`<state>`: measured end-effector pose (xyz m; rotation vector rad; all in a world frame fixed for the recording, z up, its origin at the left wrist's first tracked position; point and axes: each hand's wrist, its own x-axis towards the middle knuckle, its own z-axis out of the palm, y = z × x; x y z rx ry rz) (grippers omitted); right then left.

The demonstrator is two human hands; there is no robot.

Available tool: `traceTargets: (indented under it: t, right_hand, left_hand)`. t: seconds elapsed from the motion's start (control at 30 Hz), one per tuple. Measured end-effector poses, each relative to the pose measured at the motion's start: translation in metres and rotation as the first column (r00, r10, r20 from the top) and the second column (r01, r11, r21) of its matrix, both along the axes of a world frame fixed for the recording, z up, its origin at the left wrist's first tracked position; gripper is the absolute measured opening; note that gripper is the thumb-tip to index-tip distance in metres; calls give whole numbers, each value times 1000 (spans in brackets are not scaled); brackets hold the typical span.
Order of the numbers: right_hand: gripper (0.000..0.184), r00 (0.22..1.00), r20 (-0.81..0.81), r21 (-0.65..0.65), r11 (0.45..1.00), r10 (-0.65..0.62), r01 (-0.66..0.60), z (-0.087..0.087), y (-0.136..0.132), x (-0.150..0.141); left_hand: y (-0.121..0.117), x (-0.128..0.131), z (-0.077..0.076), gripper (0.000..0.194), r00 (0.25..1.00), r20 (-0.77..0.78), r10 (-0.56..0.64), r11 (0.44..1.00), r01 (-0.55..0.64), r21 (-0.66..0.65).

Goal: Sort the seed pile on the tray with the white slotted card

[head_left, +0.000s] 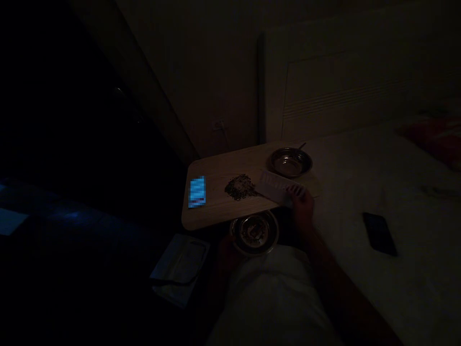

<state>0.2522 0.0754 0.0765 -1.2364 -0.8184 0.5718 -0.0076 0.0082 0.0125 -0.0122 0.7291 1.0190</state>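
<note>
My right hand (302, 202) has its fingers closed on a pale flat card (272, 185) with faint print. The card's left end touches a pile of small dark and light grains (239, 187) on a wooden table (212, 168). Just below the table's front edge, my left hand (228, 247) grips the left rim of a shiny metal bowl (275, 240). Some dark bits lie inside that bowl. A second metal bowl (290, 166), with a spoon handle (301, 146) sticking up from it, stands behind the card. Deep shadow hides most of my left fingers.
A phone with a lit blue screen (197, 192) lies at the table's left end. On the pale bed (414, 269) to the right rests a dark phone (380, 234). A light bag or packet (182, 269) is low on the left. The room is very dark.
</note>
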Motion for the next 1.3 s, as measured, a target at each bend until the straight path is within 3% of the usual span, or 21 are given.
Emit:
traceTargets:
  t: [0.2, 0.57, 0.77, 1.0, 1.13, 1.3]
  right_hand:
    - [24, 989, 128, 26, 997, -80, 77, 2, -4, -1]
    - [20, 965, 220, 10, 989, 140, -146, 9, -9, -28]
    - [20, 954, 242, -8, 984, 174, -178, 5, -9, -28]
    - [21, 953, 243, -18, 983, 180, -181, 5, -9, -26]
    - [21, 944, 255, -24, 978, 209, -209, 6, -9, -26]
    - [23, 945, 263, -31, 981, 194, -193, 5, -9, -25]
  left_hand:
    - [-1, 1, 1, 27, 995, -82, 48, 998, -52, -47]
    - [-2, 4, 5, 21, 998, -40, 45, 998, -47, -45]
    - [-1, 3, -2, 27, 999, 23, 31, 999, -31, -7]
    - [0, 0, 3, 42, 1000, 9, 14, 998, -13, -57]
    - [-1, 1, 6, 36, 999, 41, -20, 999, 22, -39]
    - [-1, 3, 6, 25, 1000, -10, 18, 999, -18, -44]
